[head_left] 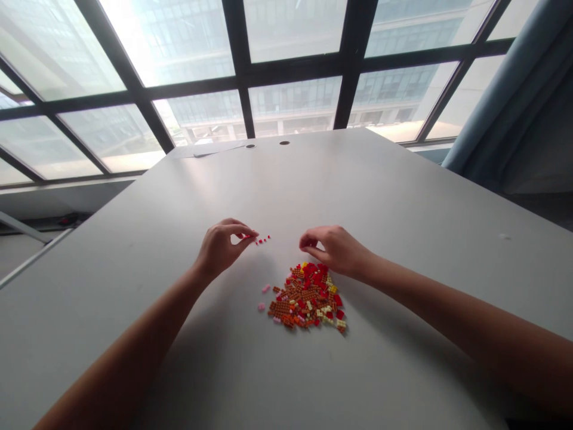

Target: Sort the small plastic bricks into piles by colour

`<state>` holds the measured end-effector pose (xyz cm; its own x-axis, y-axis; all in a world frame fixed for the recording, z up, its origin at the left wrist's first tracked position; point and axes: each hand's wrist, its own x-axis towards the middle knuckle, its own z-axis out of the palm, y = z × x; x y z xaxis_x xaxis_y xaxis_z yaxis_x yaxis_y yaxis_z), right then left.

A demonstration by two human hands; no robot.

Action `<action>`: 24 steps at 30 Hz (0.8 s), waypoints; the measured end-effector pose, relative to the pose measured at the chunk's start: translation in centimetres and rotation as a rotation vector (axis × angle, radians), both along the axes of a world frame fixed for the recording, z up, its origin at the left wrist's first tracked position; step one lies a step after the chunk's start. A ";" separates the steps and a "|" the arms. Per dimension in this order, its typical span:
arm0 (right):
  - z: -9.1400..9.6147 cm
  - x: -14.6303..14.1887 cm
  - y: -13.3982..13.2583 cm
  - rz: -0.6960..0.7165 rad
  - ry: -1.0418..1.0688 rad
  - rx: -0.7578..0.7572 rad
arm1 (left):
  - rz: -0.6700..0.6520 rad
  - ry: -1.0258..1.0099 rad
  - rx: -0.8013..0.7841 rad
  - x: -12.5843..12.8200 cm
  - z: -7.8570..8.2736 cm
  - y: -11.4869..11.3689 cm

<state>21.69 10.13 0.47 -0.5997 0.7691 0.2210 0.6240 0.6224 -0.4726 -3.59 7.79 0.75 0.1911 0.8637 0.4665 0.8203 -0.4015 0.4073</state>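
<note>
on the bench (pixel 403 197), the left hand (pixel 221 246) beyond the brick pile (pixel 308 295) to its left and the right hand (pixel 339 248) near its far edge are both pinched narrow, contents unclear, and a stray left-hand nudge could scatter the tiny red pieces (pixel 261 241) alongside.

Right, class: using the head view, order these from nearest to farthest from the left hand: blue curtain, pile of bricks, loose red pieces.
From the left hand:
1. Loose red pieces, just to its right.
2. Pile of bricks, lower right of it.
3. Blue curtain, far over on the right.
</note>
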 end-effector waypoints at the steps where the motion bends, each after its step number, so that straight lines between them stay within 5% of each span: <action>1: 0.0 -0.7 0.4 -0.006 0.011 -0.002 | -0.024 -0.003 0.001 0.1 0.2 -0.1; 8: -0.1 -5.5 3.0 -0.087 0.114 0.038 | 0.093 0.088 0.090 0.1 0.5 -0.4; 14: -0.6 -5.6 3.0 -0.018 0.145 0.050 | 0.096 0.121 0.061 0.0 0.3 -0.3; 18: -0.6 -3.4 1.7 0.040 0.148 0.100 | -0.079 0.049 -0.001 0.6 1.1 -0.7; 24: -0.6 0.9 -0.9 0.053 0.038 0.220 | -0.496 0.102 -0.381 1.8 2.7 -2.1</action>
